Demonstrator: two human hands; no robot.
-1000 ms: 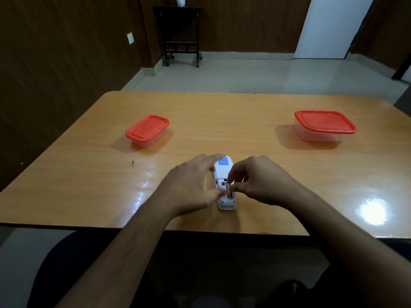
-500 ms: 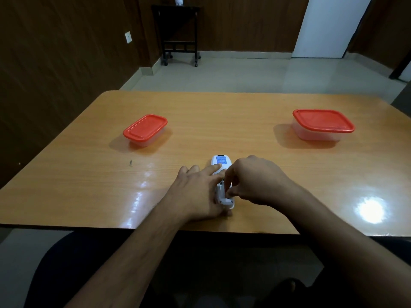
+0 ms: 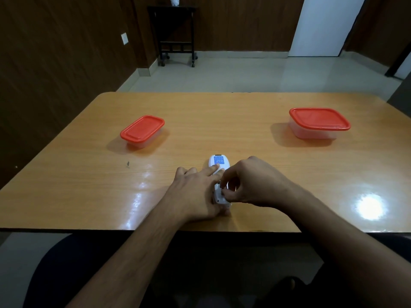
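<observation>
A white remote (image 3: 219,162) lies back-up near the front edge of the wooden table (image 3: 211,112), a blue label at its far end. My left hand (image 3: 195,192) steadies it from the left, with two straight fingers resting on its back. My right hand (image 3: 253,181) comes in from the right, its fingers curled and its fingertips and thumb pinching the remote's near end at the battery compartment. No battery shows; the fingers hide the compartment.
Two clear plastic boxes with red lids stand on the table, a small one (image 3: 142,130) at the left and a bigger one (image 3: 319,121) at the right. A black wheeled stand (image 3: 175,34) is by the far wall. A bright lamp glare (image 3: 369,206) lies on the table's right front.
A second ago my right hand pinched a battery over the open compartment. The battery is now out of sight under the fingers, and my left fingers have stretched forward along the remote.
</observation>
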